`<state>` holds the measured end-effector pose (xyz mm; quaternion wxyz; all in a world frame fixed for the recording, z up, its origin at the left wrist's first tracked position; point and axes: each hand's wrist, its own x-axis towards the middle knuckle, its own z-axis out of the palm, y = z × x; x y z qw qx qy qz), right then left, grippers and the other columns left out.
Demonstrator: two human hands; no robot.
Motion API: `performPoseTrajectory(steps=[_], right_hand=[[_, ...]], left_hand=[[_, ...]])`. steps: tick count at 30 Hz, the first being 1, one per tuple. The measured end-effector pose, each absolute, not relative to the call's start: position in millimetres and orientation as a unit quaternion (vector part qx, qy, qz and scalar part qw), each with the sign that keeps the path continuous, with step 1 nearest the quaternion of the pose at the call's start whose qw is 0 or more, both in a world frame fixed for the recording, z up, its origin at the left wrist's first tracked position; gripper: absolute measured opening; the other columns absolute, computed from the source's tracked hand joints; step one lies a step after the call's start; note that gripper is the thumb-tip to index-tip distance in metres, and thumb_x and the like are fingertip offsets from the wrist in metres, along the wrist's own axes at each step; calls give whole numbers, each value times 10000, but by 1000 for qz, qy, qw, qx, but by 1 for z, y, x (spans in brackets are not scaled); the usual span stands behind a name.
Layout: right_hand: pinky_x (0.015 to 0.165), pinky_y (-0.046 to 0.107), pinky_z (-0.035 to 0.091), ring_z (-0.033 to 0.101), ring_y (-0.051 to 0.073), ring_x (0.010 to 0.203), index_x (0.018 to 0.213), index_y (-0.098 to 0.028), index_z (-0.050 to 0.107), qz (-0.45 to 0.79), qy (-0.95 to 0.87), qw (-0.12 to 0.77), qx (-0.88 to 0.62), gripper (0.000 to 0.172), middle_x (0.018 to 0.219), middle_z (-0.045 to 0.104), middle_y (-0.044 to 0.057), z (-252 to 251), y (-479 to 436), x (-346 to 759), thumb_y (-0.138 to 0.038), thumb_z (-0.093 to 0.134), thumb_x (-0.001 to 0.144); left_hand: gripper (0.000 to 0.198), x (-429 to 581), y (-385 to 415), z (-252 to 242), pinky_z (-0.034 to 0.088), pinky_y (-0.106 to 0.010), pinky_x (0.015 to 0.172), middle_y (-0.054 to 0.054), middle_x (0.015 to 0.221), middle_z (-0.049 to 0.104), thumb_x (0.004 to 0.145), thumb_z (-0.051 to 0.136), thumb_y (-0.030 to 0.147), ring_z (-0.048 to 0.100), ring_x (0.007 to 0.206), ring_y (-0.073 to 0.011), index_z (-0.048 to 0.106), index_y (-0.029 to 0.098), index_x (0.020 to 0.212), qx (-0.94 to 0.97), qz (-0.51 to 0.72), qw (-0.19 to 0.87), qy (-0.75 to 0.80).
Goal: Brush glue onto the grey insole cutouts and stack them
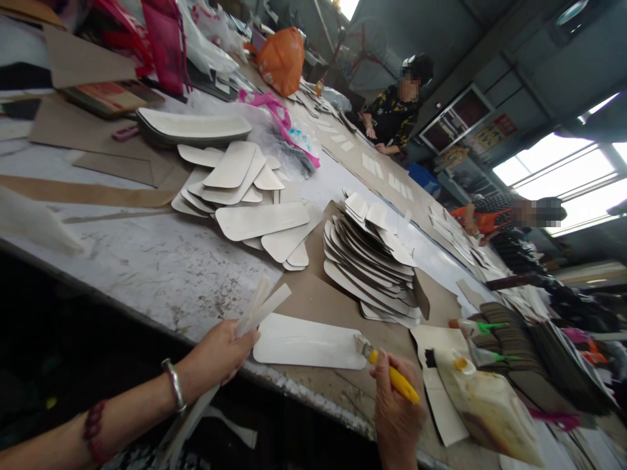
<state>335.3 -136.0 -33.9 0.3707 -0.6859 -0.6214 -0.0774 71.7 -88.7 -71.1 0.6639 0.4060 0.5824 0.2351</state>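
Observation:
A long white panel point(308, 341) with rounded corners lies flat near the table's front edge. My right hand point(399, 411) is closed around a yellow-handled brush point(396, 377), its bristles at the panel's right end. In my closed left hand point(220, 356) are several pale, flexible strips point(262, 307), their upper ends sticking out above the fingers and the rest hanging below the table edge. The fingers of that hand are at the panel's left end. Behind the panel stands a fanned stack of similar white pieces point(362, 261); a loose pile of white pieces point(262, 222) lies further left.
On the right lies a stained plastic jug point(490, 398), beside green-tipped bottles point(490, 326) and stacked dark pieces point(529, 365). Plastic bags point(279, 124) and an orange bag point(281, 62) sit at the back. Two people point(399, 111) work further along the table.

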Motion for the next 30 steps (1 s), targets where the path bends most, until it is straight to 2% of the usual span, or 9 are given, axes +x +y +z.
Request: performPoseTrajectory(steps=[5, 8, 11, 14, 17, 20, 26, 28, 30], right_hand=[[668, 272, 455, 553, 147, 695, 805, -196, 569, -24, -670, 353, -653, 132, 755, 559, 35, -38, -140, 303, -277, 485, 869], [677, 272, 453, 546, 144, 719, 773, -199, 548, 84, -661, 395, -632, 131, 748, 546, 25, -44, -141, 259, -220, 468, 874], [634, 267, 451, 544, 142, 701, 689, -196, 540, 175, -611, 449, -628, 210, 726, 537, 20, -41, -140, 242, -236, 462, 880], [637, 280, 447, 548, 149, 680, 681, -190, 560, 123, -577, 461, -663, 211, 724, 548, 22, -32, -140, 268, -294, 507, 858], [661, 290, 429, 532, 151, 675, 737, -184, 578, 21, -584, 416, -697, 171, 731, 536, 20, -28, -139, 297, -324, 547, 829], [658, 284, 419, 523, 143, 662, 740, -185, 568, 55, -595, 406, -692, 181, 724, 519, 11, -36, -140, 284, -329, 527, 841], [549, 260, 437, 538, 118, 525, 751, -189, 561, 325, -440, 520, -656, 245, 648, 540, -29, -43, -140, 218, -422, 537, 821], [523, 257, 442, 522, 110, 474, 752, -185, 564, 340, -369, 552, -666, 275, 622, 553, -39, -35, -139, 225, -459, 588, 772], [517, 250, 442, 529, 115, 503, 716, -184, 571, 297, -329, 589, -676, 305, 641, 570, -28, -25, -138, 241, -482, 636, 721]], left_hand=[[402, 73, -89, -70, 200, -218, 327, 71, 262, 300, 584, 473, 588, 281, 259, -85, 336, 235, 446, 409, 240, 660, 583], [407, 73, -89, -68, 207, -217, 330, 69, 270, 301, 585, 489, 579, 291, 268, -88, 340, 233, 430, 416, 240, 653, 585], [431, 72, -89, -65, 210, -220, 334, 62, 268, 300, 568, 489, 601, 294, 267, -88, 336, 234, 402, 409, 239, 652, 592], [450, 71, -90, -63, 214, -222, 334, 58, 266, 301, 551, 496, 621, 289, 261, -84, 316, 240, 393, 397, 246, 660, 589], [448, 70, -91, -64, 216, -218, 332, 60, 270, 310, 559, 508, 616, 286, 263, -80, 327, 235, 409, 403, 252, 654, 588], [430, 71, -93, -68, 214, -212, 324, 68, 272, 313, 580, 500, 607, 286, 262, -79, 351, 228, 441, 411, 252, 647, 591], [421, 72, -87, -78, 196, -205, 324, 94, 292, 292, 578, 549, 589, 271, 275, -70, 378, 216, 487, 377, 252, 679, 577], [383, 67, -84, -77, 191, -200, 330, 112, 328, 291, 579, 599, 549, 268, 294, -69, 428, 207, 571, 352, 270, 696, 565], [363, 60, -83, -71, 190, -194, 344, 114, 380, 318, 582, 639, 506, 274, 326, -62, 459, 199, 650, 338, 308, 695, 555]])
